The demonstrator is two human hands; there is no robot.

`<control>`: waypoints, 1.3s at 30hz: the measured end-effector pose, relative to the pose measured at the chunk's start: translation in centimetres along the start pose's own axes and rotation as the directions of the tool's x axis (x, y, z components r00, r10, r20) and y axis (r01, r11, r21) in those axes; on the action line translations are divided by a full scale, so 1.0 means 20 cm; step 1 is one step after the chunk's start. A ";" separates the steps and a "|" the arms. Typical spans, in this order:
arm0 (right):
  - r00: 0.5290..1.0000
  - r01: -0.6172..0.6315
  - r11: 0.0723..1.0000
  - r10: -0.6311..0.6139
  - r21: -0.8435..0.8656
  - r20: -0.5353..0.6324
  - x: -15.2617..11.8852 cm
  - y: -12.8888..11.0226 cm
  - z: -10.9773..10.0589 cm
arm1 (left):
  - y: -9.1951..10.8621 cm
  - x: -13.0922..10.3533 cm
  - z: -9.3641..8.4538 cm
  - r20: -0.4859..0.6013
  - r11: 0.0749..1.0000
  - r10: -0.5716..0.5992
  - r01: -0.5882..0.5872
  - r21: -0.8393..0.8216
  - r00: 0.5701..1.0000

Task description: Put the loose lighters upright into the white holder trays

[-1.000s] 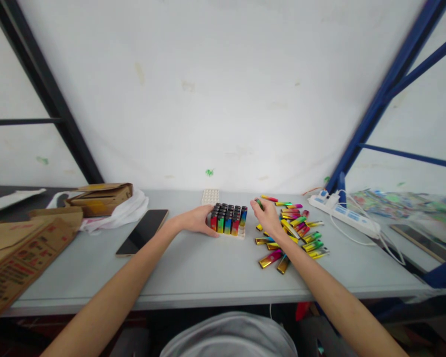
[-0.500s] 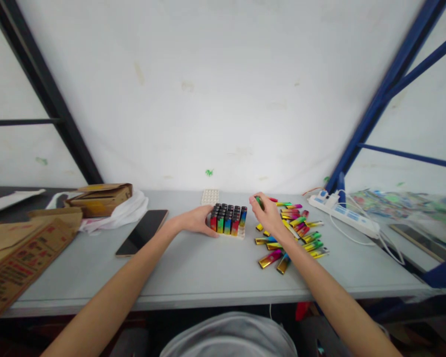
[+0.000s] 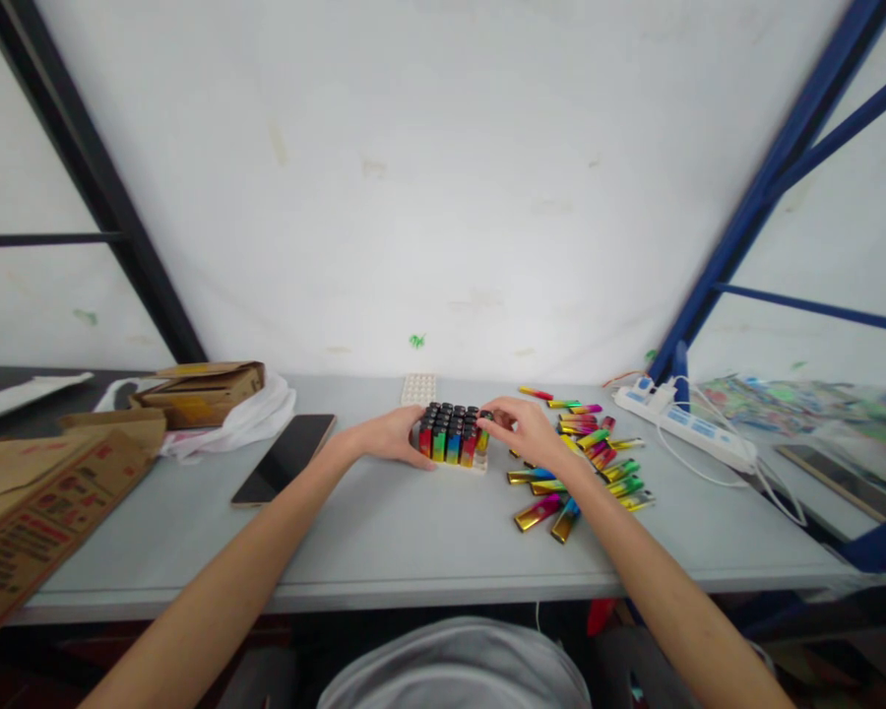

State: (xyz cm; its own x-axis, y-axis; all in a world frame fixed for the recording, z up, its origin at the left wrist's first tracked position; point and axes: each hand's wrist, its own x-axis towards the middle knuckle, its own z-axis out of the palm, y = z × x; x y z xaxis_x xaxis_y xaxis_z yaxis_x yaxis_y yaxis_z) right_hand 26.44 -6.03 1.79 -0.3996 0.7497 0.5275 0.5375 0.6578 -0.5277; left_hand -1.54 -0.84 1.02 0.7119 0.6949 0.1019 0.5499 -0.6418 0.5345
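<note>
A white tray [image 3: 478, 463] on the grey table [image 3: 384, 532] holds several upright rainbow-coloured lighters [image 3: 449, 433] with black tops. My left hand [image 3: 391, 436] grips the tray's left side. My right hand [image 3: 526, 433] is at the tray's right edge, fingers pinched on a lighter over the last row. To the right lies a loose pile of lighters [image 3: 589, 458], flat on the table.
An empty white tray [image 3: 417, 389] lies behind the filled one. A phone [image 3: 284, 458], a plastic bag with a carton [image 3: 207, 394] and a large cardboard box [image 3: 36, 502] sit at the left. A white power strip [image 3: 683, 425] with cables lies at the right by blue shelf posts.
My right hand lifted a lighter from the pile and carried it left to the tray's right edge. My left hand stayed on the tray.
</note>
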 end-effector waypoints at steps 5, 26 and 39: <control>0.997 -0.033 0.995 0.026 0.090 0.075 -0.01 0.02 -0.01 | -0.01 0.00 0.01 0.006 0.998 -0.059 0.058 0.017 0.998; 0.988 -0.069 0.993 0.053 0.100 0.147 -0.02 0.01 -0.04 | -0.01 0.00 0.01 0.006 0.999 -0.044 0.044 0.007 0.999; 0.957 -0.266 0.825 0.164 -0.498 -0.238 0.05 0.42 -0.23 | -0.01 0.00 0.01 0.012 0.999 0.021 -0.020 -0.025 1.000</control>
State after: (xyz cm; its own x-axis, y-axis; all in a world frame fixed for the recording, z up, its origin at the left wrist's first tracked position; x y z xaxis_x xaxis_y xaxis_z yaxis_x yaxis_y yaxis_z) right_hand 34.00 -0.01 1.01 -0.1176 0.8085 0.5766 0.9198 0.3076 -0.2438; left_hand -1.49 -0.74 0.83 0.7283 0.6776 0.1028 0.5244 -0.6475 0.5529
